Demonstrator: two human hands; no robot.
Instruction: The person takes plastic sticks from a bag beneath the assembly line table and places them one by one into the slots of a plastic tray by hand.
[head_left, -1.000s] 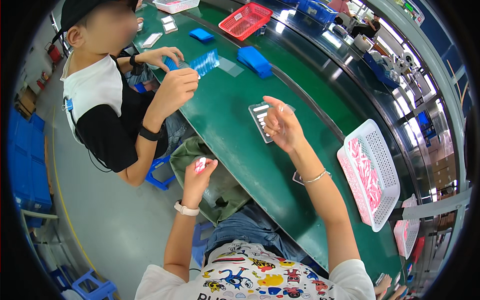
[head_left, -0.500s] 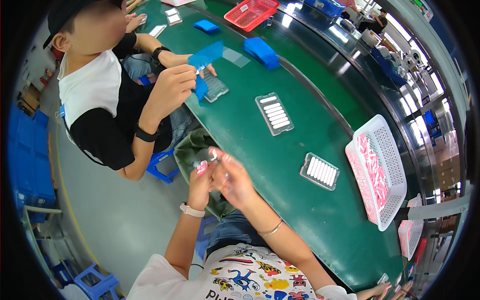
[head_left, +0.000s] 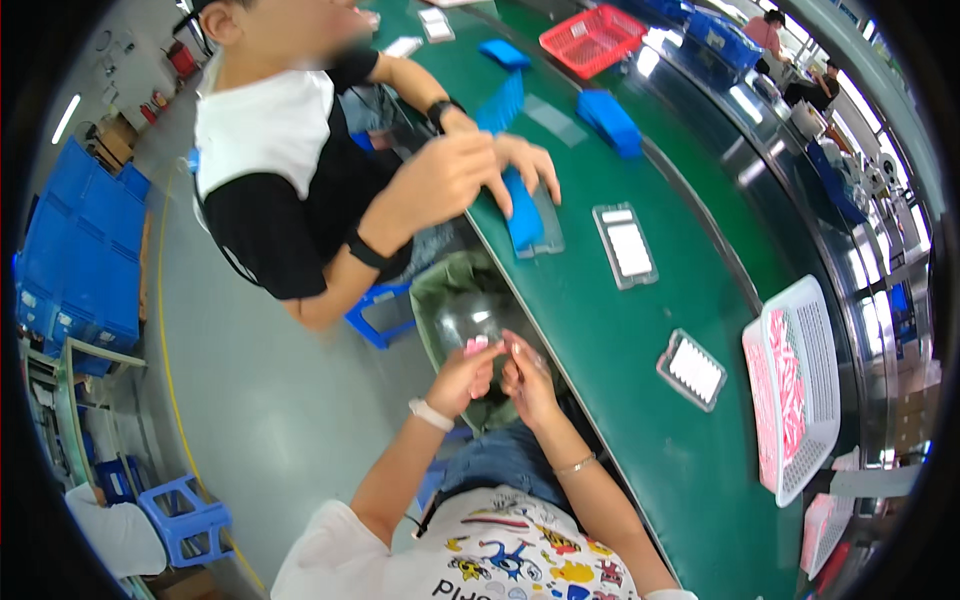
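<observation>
Fingers of left hand pinch pink pieces; right hand's hold unclear; slack grip could spill pieces into bag.

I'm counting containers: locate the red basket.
In the head view, the red basket is at the top, right of centre, just above the larger blue stack.

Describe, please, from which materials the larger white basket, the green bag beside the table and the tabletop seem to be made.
White basket: probably moulded plastic, slightly glossy, since its walls have regular perforations.
Green bag: likely fabric or soft sheet, matt, judging by its creased rim.
Tabletop: smooth, semi-gloss, with a soft sheen; perhaps laminate or rubber-like mat, but this stays open.
</observation>
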